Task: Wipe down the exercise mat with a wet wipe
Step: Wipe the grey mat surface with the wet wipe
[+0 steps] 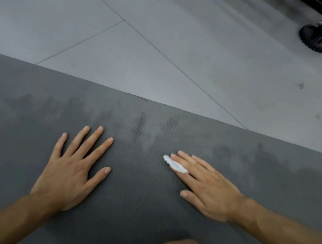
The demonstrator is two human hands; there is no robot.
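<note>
The small white wet wipe [175, 164] is lying scrunched up on the grey exercise mat [137, 203], a little back from its far edge. The right hand [209, 186] is pressing it down with straight, flat fingers. The left hand [72, 164] is resting flat beside it, fingers spread wide, holding nothing. A black wheel [315, 41] is sitting on the tiled floor [164, 42] past the far edge.

A grey tiled floor [165, 33] carries the dark exercise mat [138, 199] and a black wheeled frame [315, 39].
</note>
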